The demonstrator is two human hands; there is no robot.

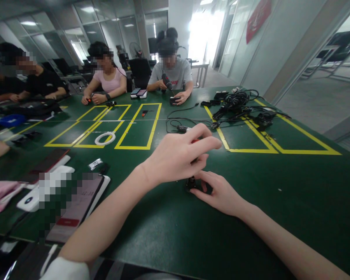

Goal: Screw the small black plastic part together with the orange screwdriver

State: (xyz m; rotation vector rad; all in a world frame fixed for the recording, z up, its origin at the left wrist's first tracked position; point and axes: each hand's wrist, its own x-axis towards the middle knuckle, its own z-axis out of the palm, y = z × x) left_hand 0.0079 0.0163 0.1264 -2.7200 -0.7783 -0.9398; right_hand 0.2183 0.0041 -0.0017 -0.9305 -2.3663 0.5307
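The two hands are brought close together over the worktop (294,194), the left one higher. A red-topped tool (195,140), mostly hidden, is grasped by the left hand (177,155), with the fingers bent around it. Directly below, a small dark piece (190,184) is held down on the worktop by the thumb and fingers of the right hand (224,192); its exact shape cannot be told.

Beside the left forearm, a phone (78,210) is laid on a white block, with a second white block (29,200) next to it. A small silvery packet (95,164) is seen just beyond. Farther off, yellow tape outlines (135,148) are marked on the green surface, and a white ring (97,139) is placed across one. To the right, black cables (236,102) are heaped. On the far side, a drill (167,82) is held by a co-worker over a dark object (175,101).
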